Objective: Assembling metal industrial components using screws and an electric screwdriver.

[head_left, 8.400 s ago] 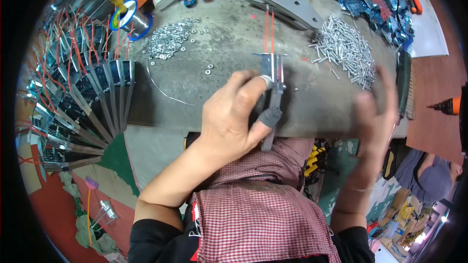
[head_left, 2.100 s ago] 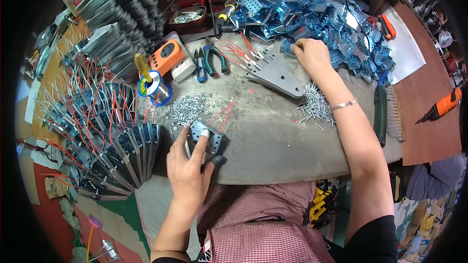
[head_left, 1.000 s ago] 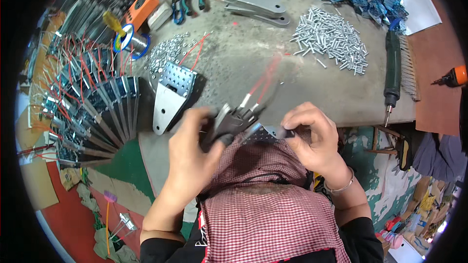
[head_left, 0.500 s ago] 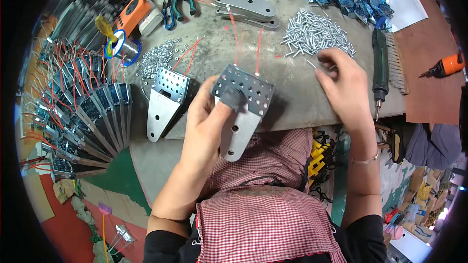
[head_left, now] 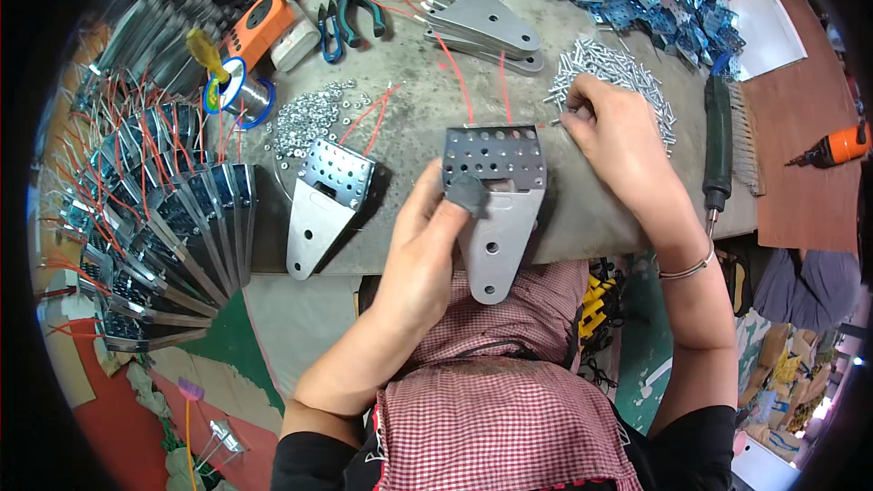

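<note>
My left hand point(head_left: 420, 245), its thumb tip wrapped in something dark, is closed on a metal bracket assembly point(head_left: 505, 227). This is a tapered grey plate with holes, joined to a dark perforated piece, and two red wires rise from its far end. My right hand point(head_left: 607, 123) pinches a small silver screw point(head_left: 556, 122) to the right of the bracket, beside a pile of screws point(head_left: 627, 73). The screw and the bracket are apart. A similar bracket assembly point(head_left: 323, 218) lies on the table to the left, near a heap of small nuts point(head_left: 309, 118).
Stacked grey plates point(head_left: 486, 23) with red wires lie at the back. Pliers point(head_left: 362, 14), a solder wire spool point(head_left: 244, 100) and an orange socket block point(head_left: 259, 23) stand back left. Fanned brackets point(head_left: 182, 236) fill the left. Screwdriver point(head_left: 718, 141) and brush point(head_left: 746, 136) lie right.
My left hand has moved right with the bracket and turned it more upright. My right hand has shifted slightly left with the screw, closer to the bracket. The whole view has shifted a little.
</note>
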{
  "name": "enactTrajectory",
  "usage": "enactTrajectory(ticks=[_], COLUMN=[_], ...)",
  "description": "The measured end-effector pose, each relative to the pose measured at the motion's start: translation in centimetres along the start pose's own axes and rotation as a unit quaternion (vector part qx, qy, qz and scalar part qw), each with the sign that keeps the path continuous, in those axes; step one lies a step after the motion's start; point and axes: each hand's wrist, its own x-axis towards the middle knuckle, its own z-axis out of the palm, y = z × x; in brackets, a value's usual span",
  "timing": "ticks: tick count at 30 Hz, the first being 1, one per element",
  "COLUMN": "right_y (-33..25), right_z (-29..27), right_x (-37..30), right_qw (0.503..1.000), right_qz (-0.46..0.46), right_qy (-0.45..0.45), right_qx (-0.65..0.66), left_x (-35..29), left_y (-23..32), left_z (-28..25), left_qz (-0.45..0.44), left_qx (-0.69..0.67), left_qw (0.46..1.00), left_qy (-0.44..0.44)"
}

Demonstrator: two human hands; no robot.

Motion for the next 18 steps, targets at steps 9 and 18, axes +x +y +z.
enactTrajectory(ticks=[9,18], right_y=[-0.6,-0.8], right_z=[0.8,1.2], right_x=[0.3,0.1], right_qw=[0.997,0.995], right_qz=[-0.007,-0.009], right_qy=[-0.007,0.021], right_qx=[-0.072,-0.101], left_x=[-0.5,-0.9], left_y=[-0.6,-0.9], left_z=[-0.2,-0.3], left_qz=[0.067,0.085], left_qx=[0.045,0.022], left_qw=[0.997,0.996], left_qy=[0.003,0.003])
